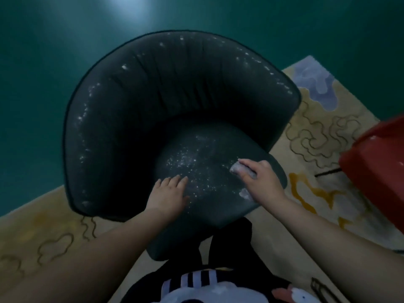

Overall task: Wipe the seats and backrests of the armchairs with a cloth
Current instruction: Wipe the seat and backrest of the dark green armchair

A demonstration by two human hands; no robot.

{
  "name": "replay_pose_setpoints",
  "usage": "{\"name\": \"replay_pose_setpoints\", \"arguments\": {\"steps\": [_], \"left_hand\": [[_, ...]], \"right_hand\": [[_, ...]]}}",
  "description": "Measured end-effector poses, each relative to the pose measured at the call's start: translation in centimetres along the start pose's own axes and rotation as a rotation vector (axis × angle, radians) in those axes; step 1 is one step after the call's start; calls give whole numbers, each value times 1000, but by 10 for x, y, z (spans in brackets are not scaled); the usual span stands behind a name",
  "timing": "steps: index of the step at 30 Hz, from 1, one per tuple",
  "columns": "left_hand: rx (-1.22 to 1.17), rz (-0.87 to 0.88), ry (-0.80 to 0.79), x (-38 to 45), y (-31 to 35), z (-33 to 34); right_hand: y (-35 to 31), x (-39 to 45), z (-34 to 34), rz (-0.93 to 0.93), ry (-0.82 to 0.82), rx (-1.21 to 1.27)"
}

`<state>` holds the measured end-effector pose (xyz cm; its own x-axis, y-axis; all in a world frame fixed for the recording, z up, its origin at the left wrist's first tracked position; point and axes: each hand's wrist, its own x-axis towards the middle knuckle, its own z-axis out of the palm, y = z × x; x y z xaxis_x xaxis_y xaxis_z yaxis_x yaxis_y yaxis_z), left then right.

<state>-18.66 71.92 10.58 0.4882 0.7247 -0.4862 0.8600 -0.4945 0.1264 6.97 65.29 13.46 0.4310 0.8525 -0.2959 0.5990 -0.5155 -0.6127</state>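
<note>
A dark grey armchair [175,101] with a curved padded backrest fills the middle of the view. White specks dot its seat [196,162] and the backrest's rim. My left hand [169,194] lies flat on the seat's left front part, fingers straight. My right hand [260,180] grips a small whitish cloth [237,168] pressed against the seat's right side; a bit of cloth also shows below the palm near the wrist.
The chair stands partly on a beige patterned rug [323,136] and a dark green floor [43,62]. A red object [376,162] sits at the right edge. My legs and striped clothing are at the bottom.
</note>
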Motion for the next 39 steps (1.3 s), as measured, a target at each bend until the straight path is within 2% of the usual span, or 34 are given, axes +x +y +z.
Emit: {"name": "replay_pose_setpoints", "arguments": {"steps": [11, 17, 24, 30, 34, 39], "left_hand": [[-309, -540, 51, -3, 16, 63], [-433, -761, 64, -32, 19, 108], [-587, -901, 87, -58, 4, 174], [-742, -997, 205, -65, -6, 241], [-800, -1030, 280, -57, -8, 276], [-803, -1036, 398, -40, -10, 301]], "right_hand": [[7, 96, 16, -282, -473, -50], [7, 97, 72, -353, -634, -42], [18, 77, 160, -419, -757, -25], [34, 63, 242, -519, -801, -24], [35, 59, 293, -666, -751, -44], [37, 61, 338, -958, -624, -359]]}}
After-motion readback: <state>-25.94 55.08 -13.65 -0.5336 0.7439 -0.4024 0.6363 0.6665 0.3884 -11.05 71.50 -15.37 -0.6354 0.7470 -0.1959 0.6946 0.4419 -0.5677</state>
